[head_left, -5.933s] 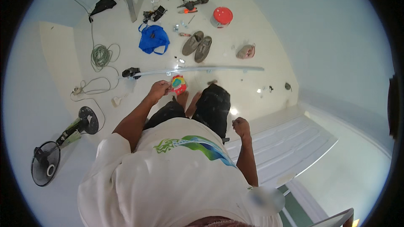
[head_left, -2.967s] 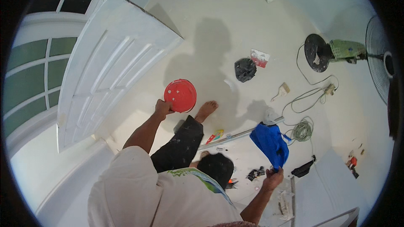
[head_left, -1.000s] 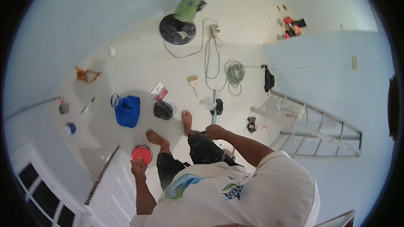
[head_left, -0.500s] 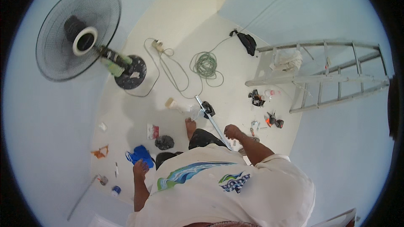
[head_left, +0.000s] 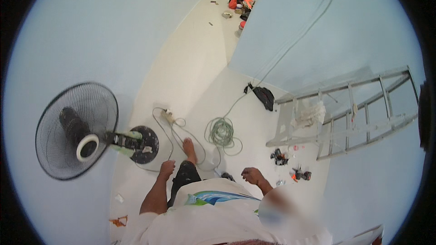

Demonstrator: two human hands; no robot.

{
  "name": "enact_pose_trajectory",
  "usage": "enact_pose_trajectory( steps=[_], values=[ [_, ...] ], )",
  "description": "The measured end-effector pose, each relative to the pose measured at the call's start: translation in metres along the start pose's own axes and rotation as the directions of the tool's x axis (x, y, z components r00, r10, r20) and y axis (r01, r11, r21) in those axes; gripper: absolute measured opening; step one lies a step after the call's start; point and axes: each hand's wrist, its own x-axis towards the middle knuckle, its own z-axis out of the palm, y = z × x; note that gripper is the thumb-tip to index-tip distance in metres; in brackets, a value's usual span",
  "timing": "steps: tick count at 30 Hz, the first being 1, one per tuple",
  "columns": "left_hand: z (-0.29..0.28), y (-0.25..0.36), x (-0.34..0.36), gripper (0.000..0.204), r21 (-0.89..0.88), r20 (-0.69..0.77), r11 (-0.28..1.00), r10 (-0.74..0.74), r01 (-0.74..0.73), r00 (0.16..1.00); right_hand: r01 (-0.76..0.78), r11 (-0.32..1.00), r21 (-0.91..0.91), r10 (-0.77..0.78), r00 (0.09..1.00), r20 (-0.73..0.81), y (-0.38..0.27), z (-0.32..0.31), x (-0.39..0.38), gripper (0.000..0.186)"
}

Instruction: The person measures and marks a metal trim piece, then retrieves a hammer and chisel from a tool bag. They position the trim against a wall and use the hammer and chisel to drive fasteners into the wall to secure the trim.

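My left hand hangs in front of my dark trouser leg with its fingers curled, and nothing shows in it. My right hand is out to the right at waist height, fingers loosely bent, also with nothing in it. My bare foot stands on the pale floor just ahead of both hands. A grey cable runs past the foot to a white power strip. A coil of green cable lies on the floor ahead of my right hand.
A black standing fan with a round base is at the left by the wall. An aluminium ladder lies against the blue wall at the right, with small tools and a black bag nearby. Tools are piled far off.
The view has swung round the room as I turned. The red round thing my left hand carried earlier is gone from it. The fan now stands close on my left.
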Motion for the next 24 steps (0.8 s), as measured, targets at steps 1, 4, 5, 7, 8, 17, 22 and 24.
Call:
enact_pose_trajectory(
  steps=[1, 4, 5, 7, 8, 17, 22, 24],
  values=[
    [0.012, 0.018, 0.032, 0.030, 0.000, -0.001, 0.997, -0.081, 0.081, 0.997, -0.075, 0.996, 0.057, 0.075, 0.997, -0.005, -0.007, -0.002, 0.009, 0.027],
    [-0.016, 0.101, 0.157, 0.027, 0.744, 0.239, 0.555, 0.297, -0.371, 0.924, -0.072, 0.994, -0.077, 0.076, 0.996, 0.045, -0.035, -0.042, 0.087, 0.022],
    [-0.005, 0.117, 0.168, 0.026, 0.762, 0.321, 0.461, 0.340, -0.454, 0.884, -0.138, 0.990, -0.032, 0.141, 0.980, 0.139, -0.033, -0.039, 0.080, 0.020],
    [0.031, 0.185, 0.182, 0.027, 0.684, 0.471, 0.320, 0.492, -0.656, 0.732, 0.133, 0.876, -0.463, -0.062, 0.984, 0.164, -0.019, -0.057, 0.074, 0.016],
    [0.018, 0.227, 0.205, 0.028, 0.364, 0.367, 0.797, 0.353, -0.482, 0.861, 0.309, 0.703, -0.640, -0.208, 0.951, 0.230, -0.030, -0.071, 0.093, 0.014],
    [-0.004, 0.490, 0.292, 0.041, 0.186, 0.158, 0.949, 0.226, -0.253, 0.961, -0.115, 0.890, -0.442, 0.160, 0.985, 0.066, -0.098, -0.151, 0.232, 0.026],
    [-0.048, 0.514, 0.385, 0.027, 0.754, 0.509, 0.369, 0.193, -0.543, 0.839, 0.039, 0.936, -0.349, 0.049, 0.969, 0.241, -0.082, -0.206, 0.354, 0.028],
    [-0.094, 0.529, 0.422, 0.025, 0.754, 0.416, 0.458, 0.220, -0.470, 0.882, 0.028, 0.909, -0.416, 0.075, 0.970, 0.230, -0.111, -0.268, 0.451, 0.028]
  ],
)
